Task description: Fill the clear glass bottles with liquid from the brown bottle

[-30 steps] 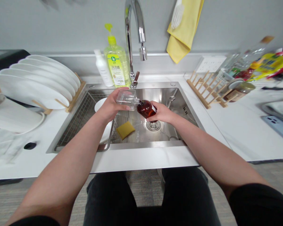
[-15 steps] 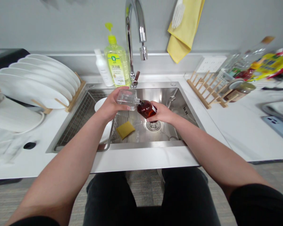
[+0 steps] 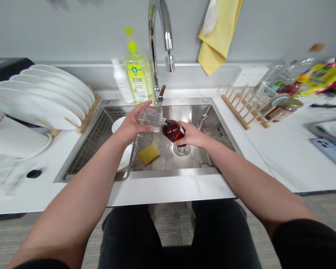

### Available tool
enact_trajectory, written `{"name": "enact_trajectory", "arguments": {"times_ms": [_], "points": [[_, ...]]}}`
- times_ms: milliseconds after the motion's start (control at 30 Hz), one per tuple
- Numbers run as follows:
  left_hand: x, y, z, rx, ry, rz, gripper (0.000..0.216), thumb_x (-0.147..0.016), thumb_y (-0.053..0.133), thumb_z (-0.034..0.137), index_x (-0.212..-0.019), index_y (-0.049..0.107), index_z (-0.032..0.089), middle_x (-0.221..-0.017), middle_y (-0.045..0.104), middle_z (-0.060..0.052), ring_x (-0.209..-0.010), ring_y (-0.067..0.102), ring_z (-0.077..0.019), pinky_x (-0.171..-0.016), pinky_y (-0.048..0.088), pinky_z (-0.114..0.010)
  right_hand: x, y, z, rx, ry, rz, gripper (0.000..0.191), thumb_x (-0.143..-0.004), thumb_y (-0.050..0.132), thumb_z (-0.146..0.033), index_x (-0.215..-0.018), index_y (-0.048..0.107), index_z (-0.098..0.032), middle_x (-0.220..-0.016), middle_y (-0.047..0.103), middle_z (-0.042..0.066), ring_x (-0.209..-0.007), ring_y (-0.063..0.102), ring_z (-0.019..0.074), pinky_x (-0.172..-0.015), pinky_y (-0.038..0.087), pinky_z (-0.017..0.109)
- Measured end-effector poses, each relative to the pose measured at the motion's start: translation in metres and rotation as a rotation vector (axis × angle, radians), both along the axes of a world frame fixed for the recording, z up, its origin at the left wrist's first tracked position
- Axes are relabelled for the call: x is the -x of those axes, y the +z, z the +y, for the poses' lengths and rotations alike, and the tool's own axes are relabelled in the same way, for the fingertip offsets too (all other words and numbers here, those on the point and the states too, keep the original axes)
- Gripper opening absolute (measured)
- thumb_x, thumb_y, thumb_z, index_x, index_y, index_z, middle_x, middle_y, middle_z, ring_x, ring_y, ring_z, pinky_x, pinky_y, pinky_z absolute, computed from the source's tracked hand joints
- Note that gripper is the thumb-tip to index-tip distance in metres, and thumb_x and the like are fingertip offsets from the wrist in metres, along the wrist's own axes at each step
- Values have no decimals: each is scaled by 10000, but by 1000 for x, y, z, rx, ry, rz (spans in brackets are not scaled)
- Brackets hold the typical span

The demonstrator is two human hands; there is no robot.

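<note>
Over the sink, my left hand is closed around a clear square bottle, tipped so that its neck points right. Its mouth meets the neck of an amber-brown bottle, which leans to the left. My right hand grips that brown bottle from its right side, with part of a pale label showing by the fingers. Whether liquid passes between the two mouths is too small to make out. Below them in the sink basin lie a yellow sponge and the round drain.
A wire basket with white dishes fills the sink's left side. Behind stand a green dish-soap bottle, a white bottle and the faucet. Plates stand left, beside a white jug; a wooden rack stands right.
Almost nothing differs. Both bottles stay mouth to mouth in my hands, and the view has shifted very slightly.
</note>
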State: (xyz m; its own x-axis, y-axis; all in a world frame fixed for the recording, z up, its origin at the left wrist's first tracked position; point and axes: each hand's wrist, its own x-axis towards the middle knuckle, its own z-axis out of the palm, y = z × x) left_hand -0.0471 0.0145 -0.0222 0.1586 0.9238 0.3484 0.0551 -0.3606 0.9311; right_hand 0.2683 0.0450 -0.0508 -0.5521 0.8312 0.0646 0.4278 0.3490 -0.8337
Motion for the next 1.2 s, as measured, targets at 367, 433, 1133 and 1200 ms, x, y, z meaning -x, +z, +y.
{"name": "enact_trajectory", "arguments": {"times_ms": [367,433,1133,1200], "points": [[1,3,-2,-47,9,81,1132,-565,1145,451,-1597,695,329,-1436,803,-122,-1252,777,-364,-1072,643,-545,0,-2,-1,20,30,20,894,-623,1064,-356,-1459,765,-246,-1297,865,66,-1235,803,414,-1180,623,622],[1,2,-2,-45,10,90,1140,-568,1145,440,-1607,688,332,-1444,801,-121,-1263,767,-362,-1084,636,-546,0,-2,-1,25,27,12,890,-617,1066,-354,-1449,769,-245,-1281,868,67,-1218,809,414,-1171,628,624],[-2,6,-9,-53,23,127,1137,-623,1120,429,-1653,646,344,-1469,782,-126,-1355,721,-375,-1097,608,-534,2,6,-7,29,10,-9,859,-611,1069,-336,-1407,765,-226,-1286,848,85,-1215,785,405,-1163,611,599],[-2,7,-9,-54,19,130,1136,-628,1119,420,-1656,642,345,-1467,783,-125,-1358,719,-374,-1085,608,-526,2,6,-7,23,11,-4,843,-606,1075,-337,-1383,769,-226,-1276,850,82,-1206,786,402,-1152,614,587]]}}
